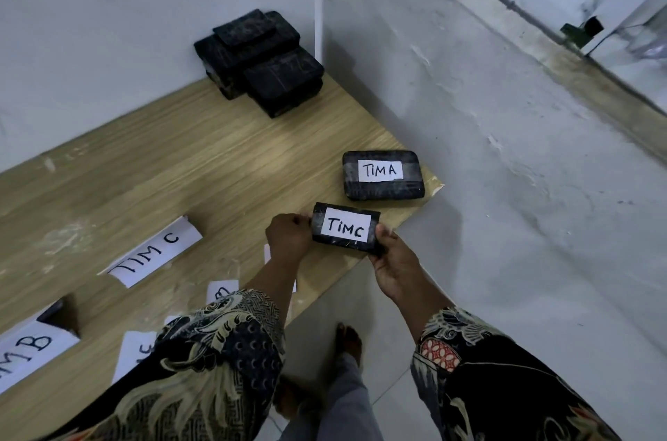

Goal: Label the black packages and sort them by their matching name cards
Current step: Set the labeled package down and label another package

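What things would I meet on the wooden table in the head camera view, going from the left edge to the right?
TIM B name card → TIM C name card → stack of unlabelled black packages → TIM C package, held between left hand and right hand → TIM A package.

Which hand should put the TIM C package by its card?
Probably the left hand: it grips the TIM C package on the side nearest the TIM C card. The right hand is farther away.
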